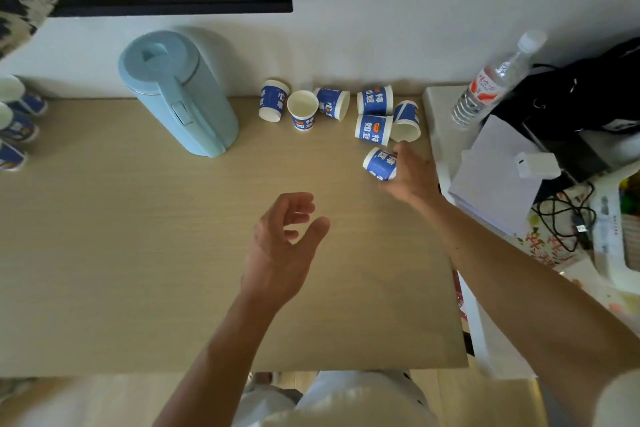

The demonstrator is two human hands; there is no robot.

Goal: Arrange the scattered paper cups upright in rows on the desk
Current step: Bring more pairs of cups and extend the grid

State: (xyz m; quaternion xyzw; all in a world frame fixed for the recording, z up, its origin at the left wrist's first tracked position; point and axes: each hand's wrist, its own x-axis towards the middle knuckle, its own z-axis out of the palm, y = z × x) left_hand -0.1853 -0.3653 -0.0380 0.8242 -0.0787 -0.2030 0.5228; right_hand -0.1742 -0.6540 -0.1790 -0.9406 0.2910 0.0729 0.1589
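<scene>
progress: pretty early on, I'd say. A few blue-and-white paper standing cups (19, 128) sit far off to the left of the grip, at the edge of the light wooden desk (138, 253). They look lined up, but the frame cuts them off, so no count from me.

still to do: the scattered cups (332, 102), same blue-and-white paper kind, are bunched along the wall beyond the grip and off to its left. I count six, and most are tipped on their sides. One of them, the open-mouthed cup (302, 111), looks like it's already on its base.

right hand (412, 173): curled round one more blue-and-white paper cup, the held cup (380, 164), with the thumb on the far side and the fingers on the near side. So it's a proper hold, not just a touch.

held cup: it pokes out of the left side of the grip, tilted over and not upright. I can't tell whether it's off the desk or still resting on it.

closest neighbours: two tipped cups sit just beyond the grip, and one of them, the mouth-out cup (406, 121), nearly reaches the thumb.

left hand (284, 246): empty, with the fingers loosely bent. It hovers over bare desk to the left of the grip and nearer the person.

other stuff: a pale blue plastic jug (180, 94) stands well left of the grip. A clear plastic water bottle (491, 80) is off to its right, past the desk edge.
</scene>
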